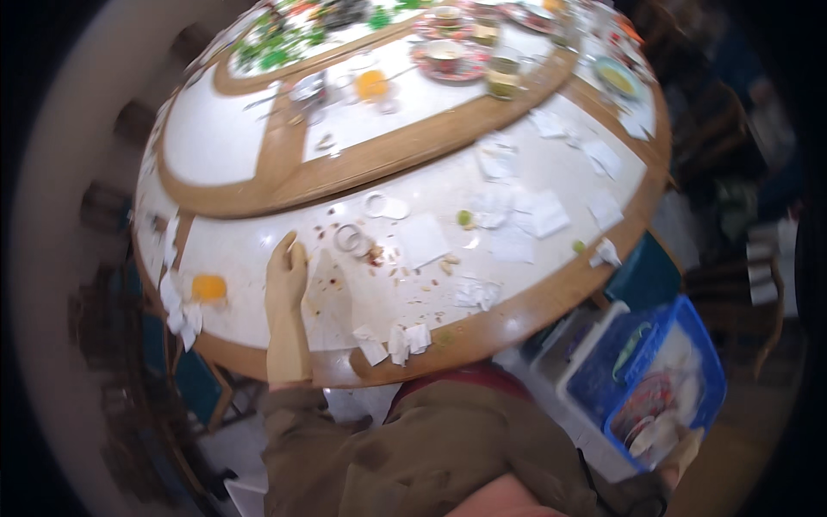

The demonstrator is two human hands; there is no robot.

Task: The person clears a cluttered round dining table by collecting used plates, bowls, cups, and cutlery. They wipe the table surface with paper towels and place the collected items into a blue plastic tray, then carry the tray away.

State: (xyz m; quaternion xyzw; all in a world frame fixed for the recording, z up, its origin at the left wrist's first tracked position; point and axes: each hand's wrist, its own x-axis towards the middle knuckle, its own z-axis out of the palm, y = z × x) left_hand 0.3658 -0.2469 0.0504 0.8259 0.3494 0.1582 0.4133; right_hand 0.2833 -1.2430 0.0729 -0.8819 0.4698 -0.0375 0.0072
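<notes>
My left hand (287, 274), in a pale yellow glove, is over the white tabletop (232, 249) with its fingers loosely curled and slightly apart. Nothing shows in it. To its right are a clear ring-shaped piece of tableware (351, 240), food scraps (375, 253) and a square white napkin (423, 240). An orange-coloured cup or glass (209, 288) is to its left. My right hand (686, 452) is low at the right, at the rim of a blue plastic tub (714, 381). A pale dish (656, 439) lies against its fingers; blur hides whether they grip it.
A wood-rimmed turntable (381, 171) bears patterned saucers (452, 61), cups, glasses (502, 77) and green decoration (274, 58). Crumpled napkins (478, 294) lie along the near edge. Stacked dishes (649, 397) sit inside the tub. Chairs (201, 388) ring the table.
</notes>
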